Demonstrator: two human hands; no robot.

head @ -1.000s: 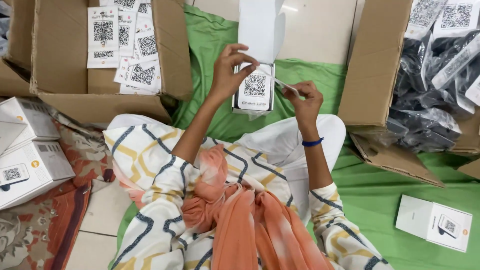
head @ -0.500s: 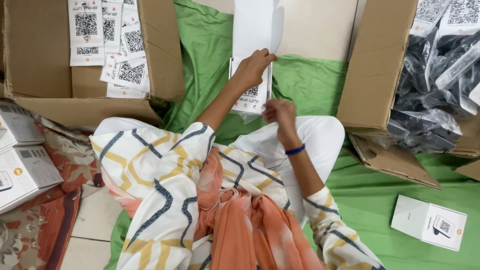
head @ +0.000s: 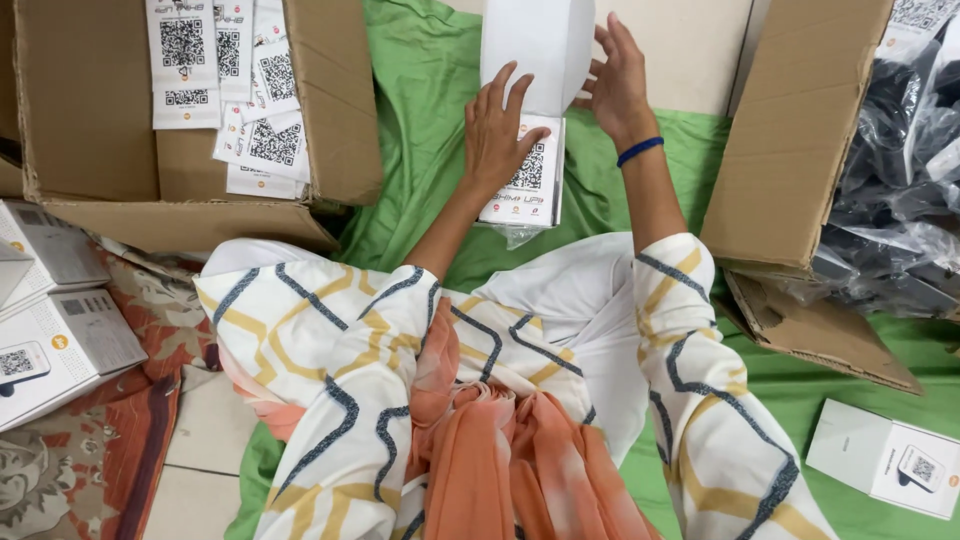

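White cardboard box (head: pixel 535 60) with its printed code card (head: pixel 528 180) could slip: left hand (head: pixel 497 130) lies flat with loose fingers (head: pixel 505 85), right hand (head: pixel 615 75) only steadies the flap.

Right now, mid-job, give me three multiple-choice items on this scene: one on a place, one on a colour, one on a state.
1. Where does the left hand rest?
A. on the code-printed card
B. in the left carton
C. on the small box by the knee

2. What colour is the band on the right wrist?
A. red
B. blue
C. white

3. How does the open white box stand?
A. flap raised, open
B. shut flat
C. crushed

Key: 1 A, the left hand's fingers lie across the code-printed card. 2 B, the wristband below the right hand is blue. 3 A, the open white box has its flap standing up, with the right hand against its side.
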